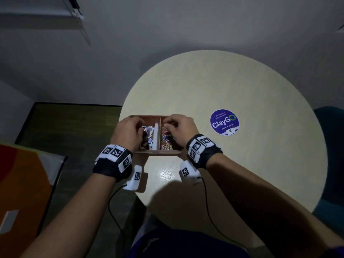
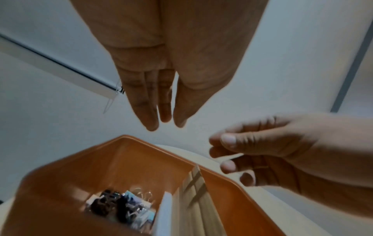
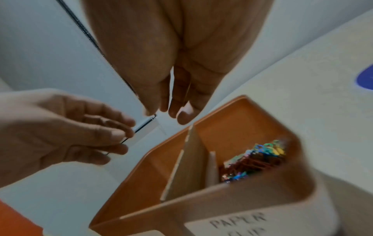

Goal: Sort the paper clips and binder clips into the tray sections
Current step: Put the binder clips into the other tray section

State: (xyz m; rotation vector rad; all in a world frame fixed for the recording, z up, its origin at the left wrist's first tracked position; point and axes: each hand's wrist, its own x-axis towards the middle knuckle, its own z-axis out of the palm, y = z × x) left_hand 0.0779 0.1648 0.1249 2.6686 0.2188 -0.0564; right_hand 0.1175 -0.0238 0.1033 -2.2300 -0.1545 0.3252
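A brown tray [image 1: 158,153] sits on the round table, split by a pale divider [image 1: 157,135]. Its left section holds binder clips [image 1: 148,134], dark and patterned in the left wrist view [image 2: 121,206]. The right section holds coloured paper clips [image 1: 167,141] [image 3: 256,159] and carries a label reading PAPER CLIP [image 3: 238,223]. My left hand [image 1: 130,131] [image 2: 165,124] hovers over the left section, fingers hanging straight, nothing in them. My right hand [image 1: 178,125] [image 3: 167,111] hovers over the right section with fingers loosely curled. I see nothing held in it.
The cream table [image 1: 223,81] carries a round blue sticker [image 1: 224,122] to the right of the tray. A teal chair [image 1: 331,155] stands at the right edge. An orange object [image 1: 18,183] lies low on the left. Cables trail from both wrist cameras.
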